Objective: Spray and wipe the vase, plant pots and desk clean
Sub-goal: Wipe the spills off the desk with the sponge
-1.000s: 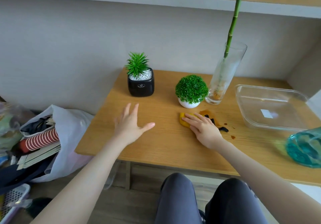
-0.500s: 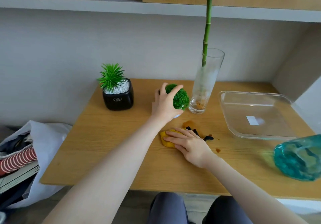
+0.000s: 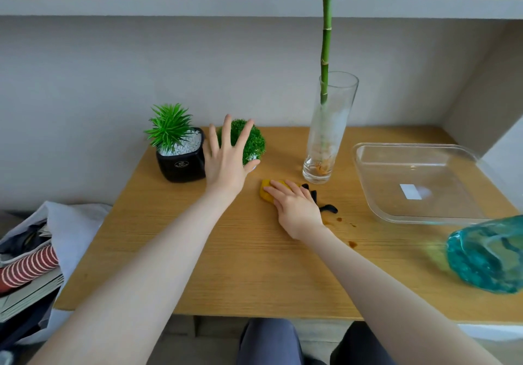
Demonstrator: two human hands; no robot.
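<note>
My left hand (image 3: 226, 160) is spread open just in front of the round green plant in a white pot (image 3: 253, 141), thumb close to the pot's base. That plant stands beside the spiky plant in a black square pot (image 3: 181, 165) at the back left of the wooden desk (image 3: 226, 265). A tall glass vase (image 3: 325, 138) with a bamboo stalk stands to the right. My right hand (image 3: 294, 206) presses flat on a yellow cloth (image 3: 266, 193) in front of the vase. Brown drops (image 3: 352, 243) mark the desk near my right wrist.
A clear glass tray (image 3: 424, 221) lies at the right. A teal spray bottle (image 3: 486, 257), blurred, sits at the right front corner. A white bag of clutter (image 3: 70, 223) stands on the floor to the left. A shelf (image 3: 254, 5) overhangs the desk.
My left hand took the round plant, shifted it left next to the black pot, and has now spread its fingers off it. My right hand stayed on the cloth.
</note>
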